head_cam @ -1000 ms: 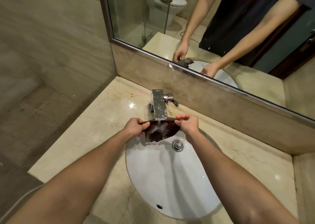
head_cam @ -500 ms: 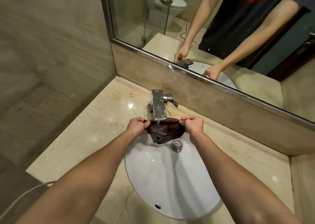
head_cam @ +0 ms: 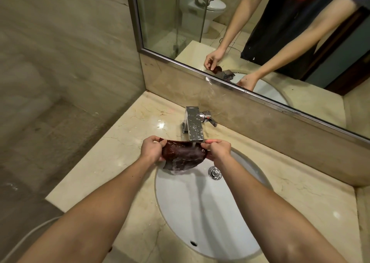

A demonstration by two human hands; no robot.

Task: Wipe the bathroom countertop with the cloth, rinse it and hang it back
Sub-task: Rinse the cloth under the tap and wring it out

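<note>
A dark maroon cloth (head_cam: 183, 156) is stretched under the chrome tap (head_cam: 193, 125), and water runs from the spout onto it. My left hand (head_cam: 151, 147) pinches the cloth's left edge. My right hand (head_cam: 219, 148) pinches its right edge. Both hands hover over the far rim of the white oval sink (head_cam: 202, 208), set in the beige marble countertop (head_cam: 104, 162). The wet cloth sags between my hands and drips into the basin.
A chrome drain plug (head_cam: 214, 173) sits in the basin right of the cloth. The tap lever (head_cam: 210, 118) points right. A mirror (head_cam: 250, 32) runs along the back wall and shows a person's arms and a toilet. A tiled wall stands on the left.
The cloth has been pulled wider and shifted a little left under the running water. Both hands keep their pinch on its edges.
</note>
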